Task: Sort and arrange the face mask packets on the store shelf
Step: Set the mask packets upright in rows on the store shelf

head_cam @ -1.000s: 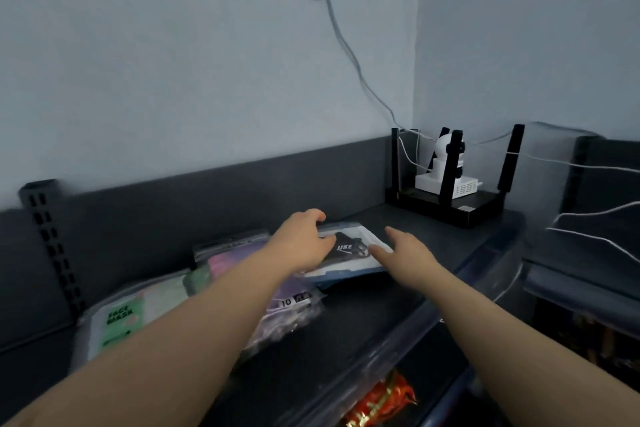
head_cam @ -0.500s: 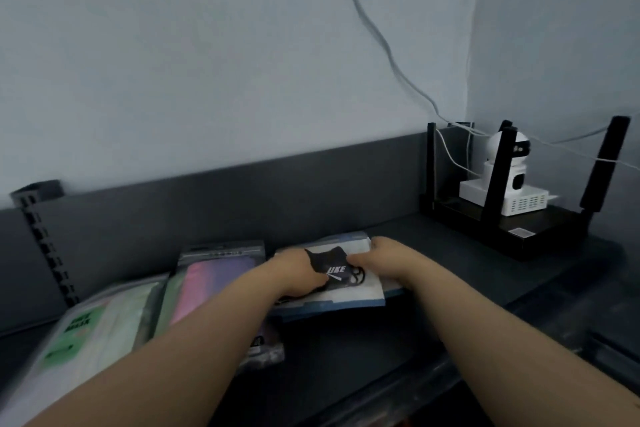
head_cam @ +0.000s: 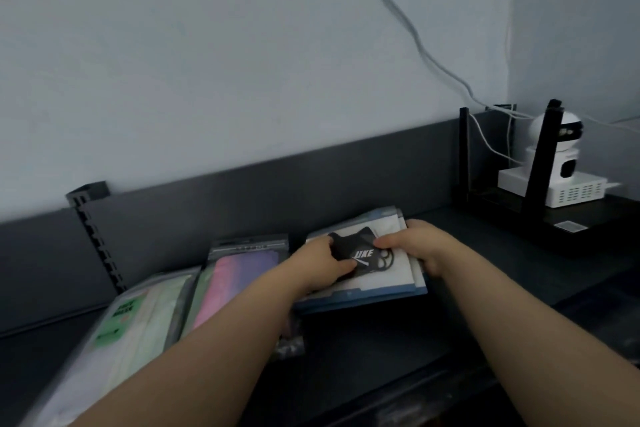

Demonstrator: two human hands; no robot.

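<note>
Shop: slotted shelf bearing mask packets.

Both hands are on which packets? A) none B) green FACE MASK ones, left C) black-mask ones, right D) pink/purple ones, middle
C: the left hand and the right hand both grip the black-mask packets, the stack at the right end of the row on the shelf.
</note>
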